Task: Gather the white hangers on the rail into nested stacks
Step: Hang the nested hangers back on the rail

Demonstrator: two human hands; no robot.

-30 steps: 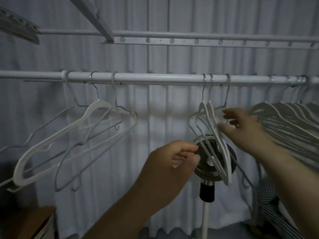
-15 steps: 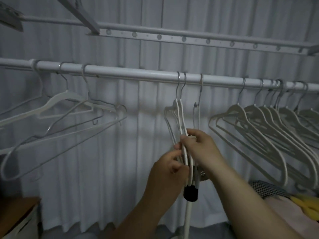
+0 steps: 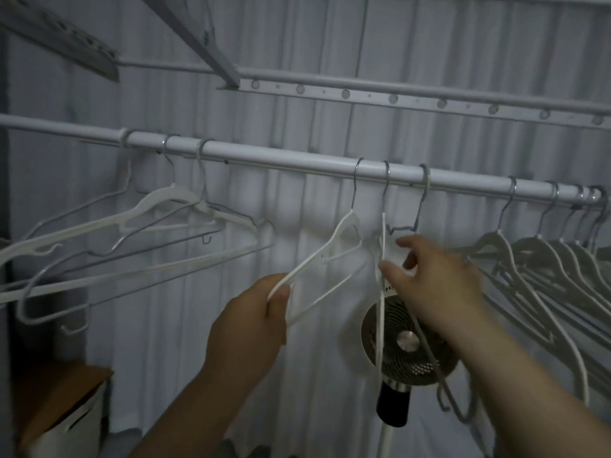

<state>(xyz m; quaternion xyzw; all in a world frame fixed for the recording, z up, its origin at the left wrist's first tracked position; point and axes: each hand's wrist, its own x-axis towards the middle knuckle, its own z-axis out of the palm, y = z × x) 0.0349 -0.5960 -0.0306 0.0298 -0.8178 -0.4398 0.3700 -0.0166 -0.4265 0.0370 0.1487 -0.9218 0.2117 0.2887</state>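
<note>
One white hanger [image 3: 310,255] in left hand [image 3: 251,328]

No text, label, brand or number legible anywhere in view; the light is dim and the frame is soft.

Only candidate: a small dark mark at the upper edge of the fan [image 3: 410,345]. It sits just below the forefinger of the right hand [image 3: 439,282] and beside the white hanger [image 3: 383,233] that hangs edge-on. It might be lettering, but it is too blurred to make out a single character.
</note>
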